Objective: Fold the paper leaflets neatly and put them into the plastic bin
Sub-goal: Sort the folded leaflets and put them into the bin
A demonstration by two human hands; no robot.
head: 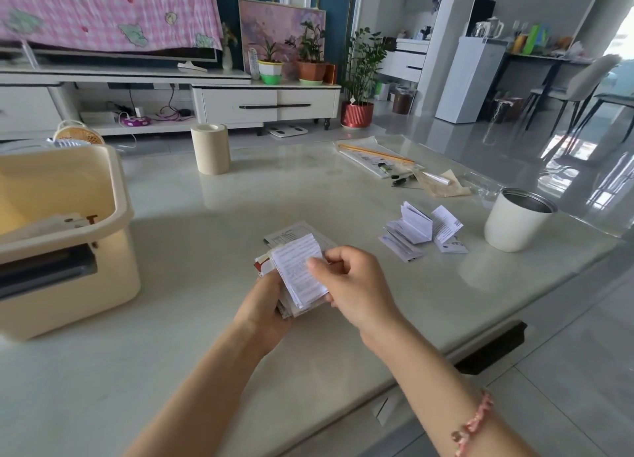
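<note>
A pink bracelet [475, 422] circles the right wrist. The right hand [356, 281] pinches the top sheet of a folded leaflet stack [302, 271]. The left hand [264, 302] grips the stack from beneath. The plastic bin [120, 196] stands well left, nearer the left hand. Unfolded leaflets [422, 230] lie on the table to the right.

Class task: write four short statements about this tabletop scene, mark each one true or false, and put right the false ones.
1. The left hand and right hand both hold folded leaflets. True.
2. The plastic bin stands on the right side of the table. False: it stands on the left.
3. Loose leaflets lie on the table beside the white cup. True.
4. The white cup lies on its side. False: it stands upright, with its open mouth up.
</note>
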